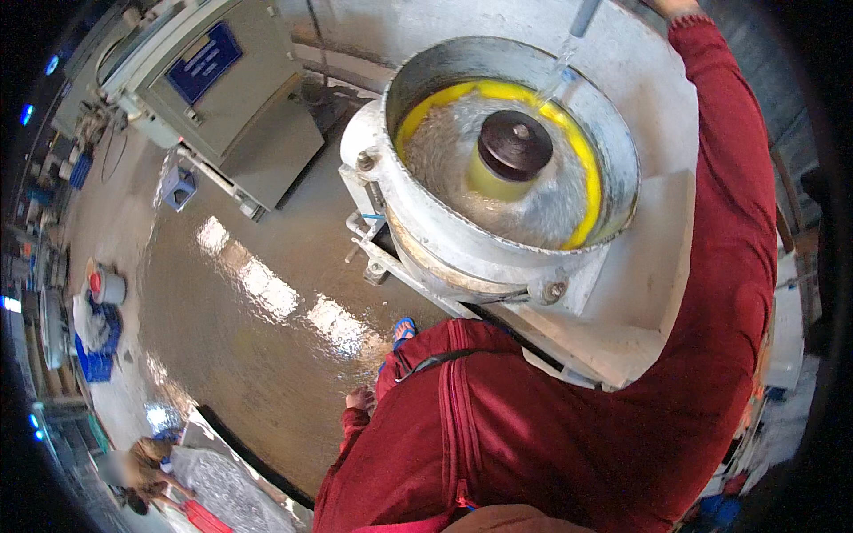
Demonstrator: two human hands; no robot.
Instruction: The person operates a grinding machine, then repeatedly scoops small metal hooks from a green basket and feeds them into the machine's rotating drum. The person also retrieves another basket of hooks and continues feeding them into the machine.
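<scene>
A round white metal tub point(498, 266) stands in front of me, with water churning inside a yellow ring point(586, 178). At its centre rises a yellowish post with a dark round cap point(515, 142). Water pours into the tub from a grey pipe point(585, 18) at the top. My right arm reaches up past the tub's right side; only part of my right hand point(675, 7) shows at the upper edge, and its fingers are cut off. Low beside my thigh hangs my left hand point(360, 399), small in view, its fingers loosely apart with nothing seen in them.
A grey cabinet point(222, 98) on a wheeled frame stands left of the tub. The floor point(240, 364) is wet and shiny. A small blue-grey stool point(179, 188), a white bucket point(108, 288) and blue crates point(96, 362) lie further left. Another person point(142, 466) works at lower left beside clear plastic sheeting point(222, 484).
</scene>
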